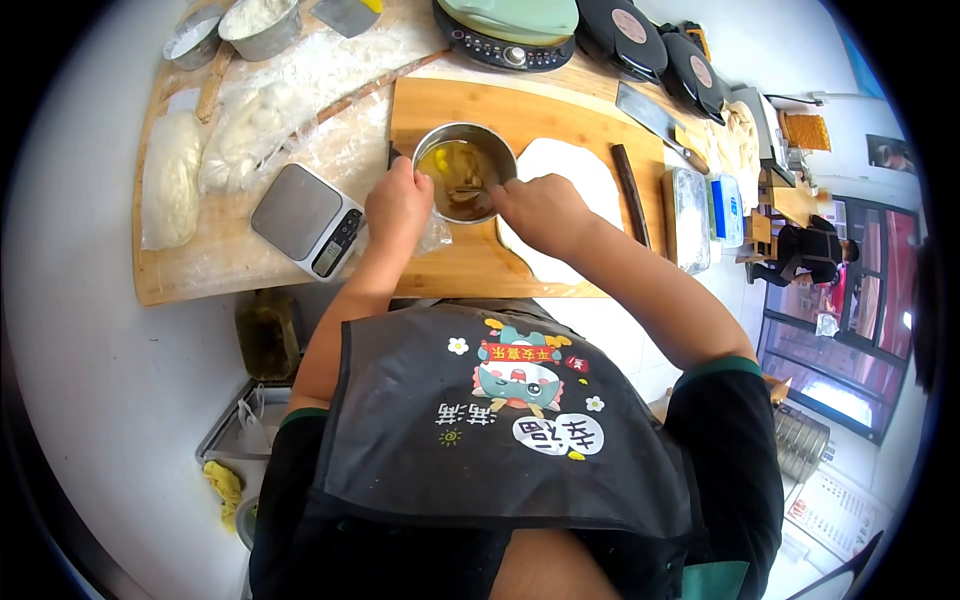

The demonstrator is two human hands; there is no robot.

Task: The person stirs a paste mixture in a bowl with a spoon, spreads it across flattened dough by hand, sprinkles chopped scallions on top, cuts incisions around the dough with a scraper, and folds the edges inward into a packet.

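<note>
A round metal bowl (465,127) of yellowish oil (458,165) is between my hands, over the wooden board. My left hand (398,205) is closed at the bowl's left side, fingers curled by its rim. At the right rim my right hand (540,208) is closed in a pinch; what its fingertips hold is hidden, and a blurred shape shows in the oil beside them. Partly under my right hand and forearm lies a white sheet of rolled dough (575,175). A dark rolling pin (630,195) rests right of the dough.
A kitchen scale (300,212) stands at left near bagged dough (173,180). Flour bowls (262,18) and an electric griddle (510,35) are at the back. A cleaver (650,113) and a clear container (686,215) lie right. A person (810,250) is far right.
</note>
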